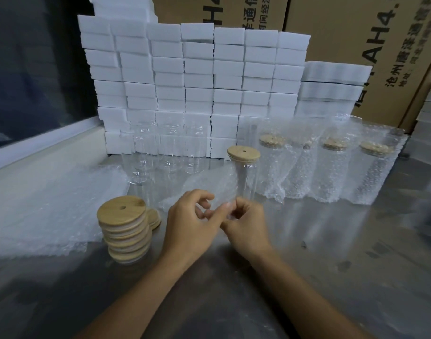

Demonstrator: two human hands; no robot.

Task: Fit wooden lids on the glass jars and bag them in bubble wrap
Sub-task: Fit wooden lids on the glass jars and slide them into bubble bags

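Both hands, left hand (188,217) and right hand (246,222), pinch the bubble-wrap bag (204,185) mouth at the table's centre. At twelve o'clock stands the lidded jar (244,172): probably slick, brittle glass, best gripped mid-body, while the limp wrap needs spreading.

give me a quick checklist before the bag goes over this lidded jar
1. Wooden lid seated on the jar: ok, it sits flat on the rim.
2. Jar upright on the table: ok.
3. Both hands on the bubble wrap bag: ok, left hand and right hand pinch its edge.
4. Bag mouth open: cannot tell, the film is blurred at the fingers.
5. Room beside the wrapped jars: ok, a gap shows.
6. Spare lid stack for the bare jars: ok.
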